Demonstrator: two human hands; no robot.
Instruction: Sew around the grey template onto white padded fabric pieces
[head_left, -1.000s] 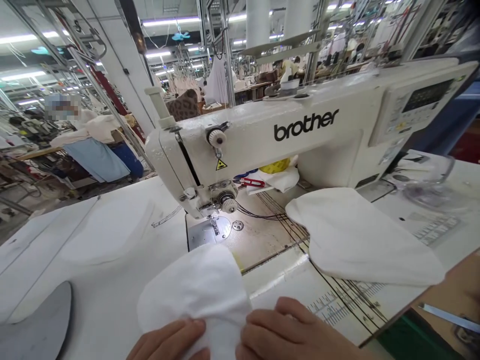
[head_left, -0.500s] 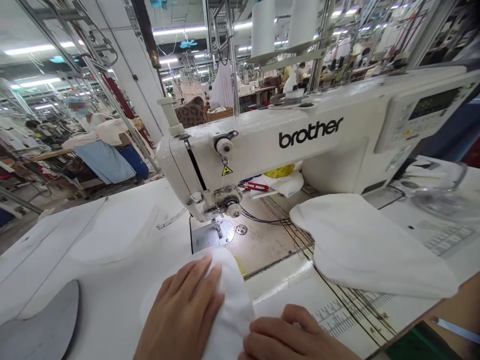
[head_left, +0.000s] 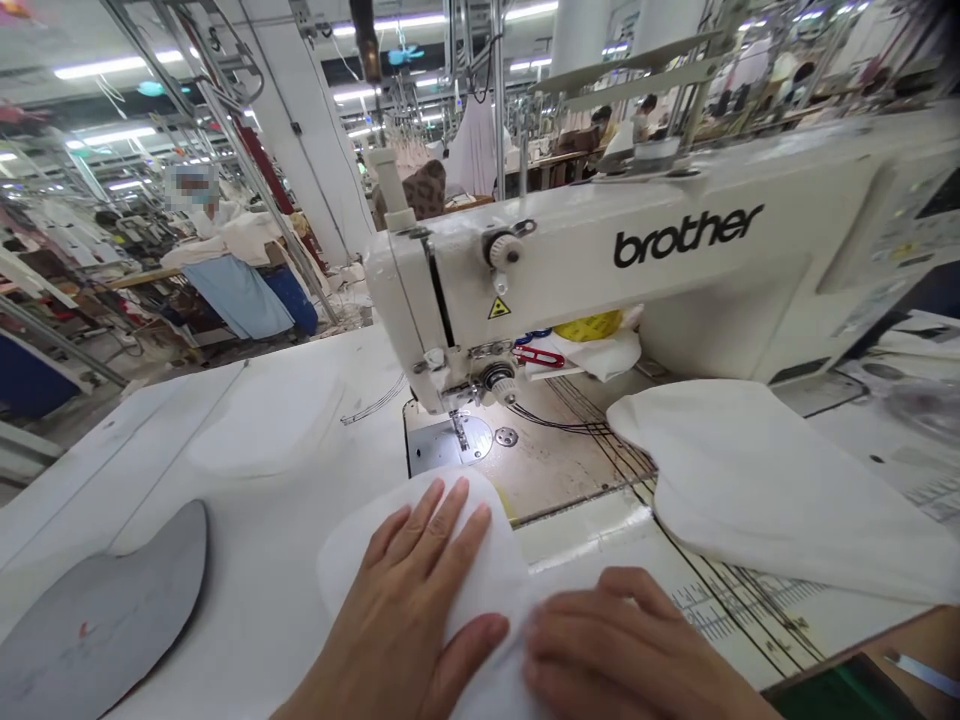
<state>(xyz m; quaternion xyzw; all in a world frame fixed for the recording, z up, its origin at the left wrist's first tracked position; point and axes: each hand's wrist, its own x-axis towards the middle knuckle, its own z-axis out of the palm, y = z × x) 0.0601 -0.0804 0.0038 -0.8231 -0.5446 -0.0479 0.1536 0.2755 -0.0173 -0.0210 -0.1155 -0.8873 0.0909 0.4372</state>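
A white fabric piece (head_left: 491, 570) with a rounded end lies on the table in front of the sewing machine (head_left: 570, 270). My left hand (head_left: 420, 590) rests flat on it, fingers spread. At the fabric's right edge my right hand (head_left: 622, 640) has its fingers curled, pinching that edge; the fingertips are blurred. The fabric's far end stops just short of the needle plate (head_left: 435, 447), below the presser foot (head_left: 459, 430). Its near end runs out of the frame.
Another white fabric piece (head_left: 772, 490) lies to the right, and pale cut pieces (head_left: 262, 425) lie at the left. A grey curved template (head_left: 112, 610) is at the near left. Red thread snips (head_left: 538, 356) and a yellow roll (head_left: 589, 326) sit behind the needle. A person (head_left: 206, 215) works farther back.
My left hand's fingers and thumb have spread apart on the fabric. My right hand stays at the fabric's right edge. The camera view has shifted, so more of the grey template shows.
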